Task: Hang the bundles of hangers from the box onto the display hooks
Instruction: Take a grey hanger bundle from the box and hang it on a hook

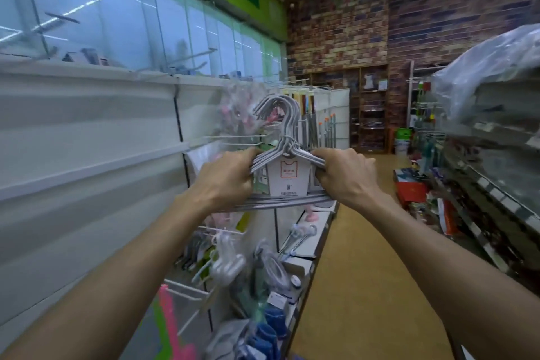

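The left hand (226, 177) and the right hand (344, 175) both have their fingers curled around the shoulders of one bundle of grey hangers (287, 161), which they hold upright in the air, at the aisle shelving on the left. The floor (359, 242) is tan, and the far wall (350, 26) shows a brick pattern. Two bare display hooks (233, 140) stick out just left of the bundle. Packaged goods (263, 266) hang below. The bundle carries a white shirt-shaped card (287, 177), its hooks fanned at the top.
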Demonstrator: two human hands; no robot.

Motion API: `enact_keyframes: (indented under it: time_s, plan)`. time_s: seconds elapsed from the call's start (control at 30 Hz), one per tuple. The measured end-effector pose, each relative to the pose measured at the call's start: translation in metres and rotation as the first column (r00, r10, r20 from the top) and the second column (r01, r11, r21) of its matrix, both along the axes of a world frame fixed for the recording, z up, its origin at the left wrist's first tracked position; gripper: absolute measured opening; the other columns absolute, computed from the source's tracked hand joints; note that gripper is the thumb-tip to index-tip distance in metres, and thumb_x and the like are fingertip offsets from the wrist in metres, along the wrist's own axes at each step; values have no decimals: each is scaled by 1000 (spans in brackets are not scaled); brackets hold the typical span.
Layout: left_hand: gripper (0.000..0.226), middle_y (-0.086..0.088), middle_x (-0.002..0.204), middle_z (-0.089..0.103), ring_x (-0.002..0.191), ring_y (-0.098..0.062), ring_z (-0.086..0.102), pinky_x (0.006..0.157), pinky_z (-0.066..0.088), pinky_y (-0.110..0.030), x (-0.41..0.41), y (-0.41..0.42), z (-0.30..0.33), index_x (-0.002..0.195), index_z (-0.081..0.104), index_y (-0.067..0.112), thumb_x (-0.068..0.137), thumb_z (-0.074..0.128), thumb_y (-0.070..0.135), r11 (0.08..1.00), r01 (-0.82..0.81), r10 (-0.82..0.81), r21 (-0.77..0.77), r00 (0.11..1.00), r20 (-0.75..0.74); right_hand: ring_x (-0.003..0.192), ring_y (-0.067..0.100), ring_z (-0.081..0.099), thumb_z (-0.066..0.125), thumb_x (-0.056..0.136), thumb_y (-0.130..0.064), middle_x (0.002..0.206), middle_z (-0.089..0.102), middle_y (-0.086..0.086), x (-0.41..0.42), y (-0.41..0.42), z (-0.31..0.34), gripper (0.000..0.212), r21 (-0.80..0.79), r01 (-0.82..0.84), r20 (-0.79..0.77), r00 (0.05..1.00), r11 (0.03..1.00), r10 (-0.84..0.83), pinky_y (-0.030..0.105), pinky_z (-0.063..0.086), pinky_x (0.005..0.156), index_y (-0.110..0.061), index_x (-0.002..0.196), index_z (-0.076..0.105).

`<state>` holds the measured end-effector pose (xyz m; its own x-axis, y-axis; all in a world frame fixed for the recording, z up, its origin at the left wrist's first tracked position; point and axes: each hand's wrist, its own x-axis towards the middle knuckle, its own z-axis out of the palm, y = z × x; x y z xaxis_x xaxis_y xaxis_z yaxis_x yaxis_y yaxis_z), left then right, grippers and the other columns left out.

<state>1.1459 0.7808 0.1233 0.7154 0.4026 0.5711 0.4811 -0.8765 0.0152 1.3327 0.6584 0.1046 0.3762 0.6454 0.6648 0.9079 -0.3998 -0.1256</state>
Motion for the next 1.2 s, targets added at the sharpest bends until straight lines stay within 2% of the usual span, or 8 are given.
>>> enact_keyframes:
  time_s: [0.13,0.23,0.4,0.53,0.7,0.9,1.1,1.2]
  plan:
    - [51,1,125,64,112,-31,59,74,51,-43,-48,-13,22,131,44,40,84,48,20,996,-83,83,39,996,16,86,38,63,56,88,-18,91,68,10,-42,-2,23,28,40,-74,22,997,996,73,45,47,75,-29,114,61]
    - [45,1,125,64,113,-30,59,76,50,-41,-82,-26,34,128,47,39,86,49,22,990,-134,133,42,991,34,86,39,64,55,88,-19,92,68,12,-69,3,31,30,65,-137,43,990,988,134,44,50,72,-27,117,60]
    - [44,2,125,64,112,-31,58,70,34,-36,-133,-48,50,131,47,35,89,47,23,952,-299,300,70,954,5,89,41,63,55,89,-18,96,70,12,-111,15,37,29,95,-263,71,964,960,257,40,41,65,-25,116,62]
    - [46,1,118,65,104,-32,60,69,38,-36,-171,-61,53,131,46,35,88,46,17,907,-417,417,63,909,10,86,41,64,55,88,-20,95,70,11,-143,27,40,24,115,-385,60,923,916,380,42,49,67,-27,110,62]
    - [46,2,118,66,104,-32,60,70,39,-37,-212,-82,55,130,47,37,89,44,17,845,-533,533,54,846,18,90,39,63,55,90,-19,97,70,12,-181,32,45,27,113,-500,76,866,859,494,40,37,66,-28,114,62]
    - [48,2,117,66,107,-31,59,77,50,-42,-265,-108,60,130,47,35,86,45,15,766,-642,641,33,766,45,87,40,62,53,88,-17,92,69,13,-232,38,55,25,112,-630,68,776,768,627,39,42,63,-26,109,62]
    - [44,0,115,65,107,-31,59,70,39,-38,-320,-141,60,128,48,34,88,45,16,652,-754,753,77,656,49,83,41,60,50,90,-15,87,67,12,-293,40,56,25,116,-743,57,668,659,742,36,36,60,-24,109,62]
    - [45,-2,113,66,104,-33,61,74,47,-42,-352,-159,62,129,45,34,87,45,17,585,-807,807,76,589,42,84,41,60,51,92,-16,89,67,13,-330,40,59,25,106,-788,52,613,606,788,36,38,62,-26,112,63]
